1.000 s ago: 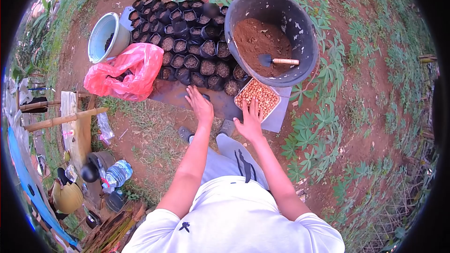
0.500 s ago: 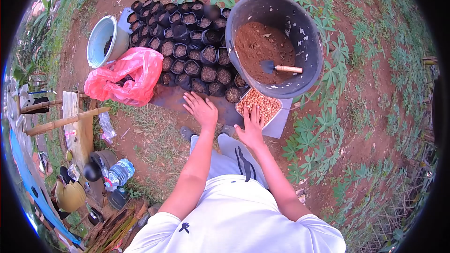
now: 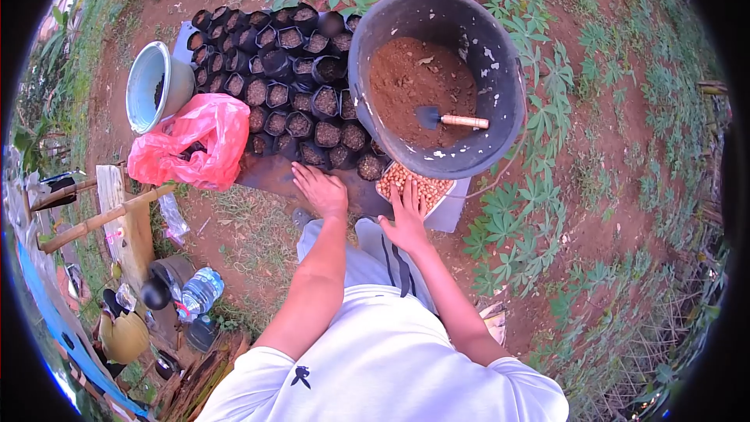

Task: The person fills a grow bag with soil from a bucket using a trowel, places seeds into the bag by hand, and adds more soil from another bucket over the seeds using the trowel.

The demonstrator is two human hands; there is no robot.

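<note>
My left hand (image 3: pixel 320 190) lies flat, fingers stretched, on the soil-smeared front of the board (image 3: pixel 269 175), just in front of the black planting bags (image 3: pixel 326 134). It holds nothing. Fingers apart, my right hand (image 3: pixel 405 215) rests on the heap of small orange-tan seeds (image 3: pixel 426 187) in a white tray at the board's right end; its fingertips touch the seeds, and none can be seen gripped. The bags stand in close rows, most filled with brown soil. Behind the tray is a large dark bucket (image 3: pixel 512 121) of reddish soil, with a wooden-handled trowel (image 3: pixel 462 121) lying on the soil.
At the left stand a pale blue bucket (image 3: pixel 181 86) and a pink plastic bag (image 3: pixel 223 141). Bamboo poles (image 3: pixel 109 219) on a wooden post and a large water bottle (image 3: pixel 201 291) are at lower left. Leafy plants (image 3: pixel 508 219) grow on the right.
The whole view has shifted slightly, so the bags and buckets appear further left. Both hands keep nearly the same places, left on the board and right on the seeds.
</note>
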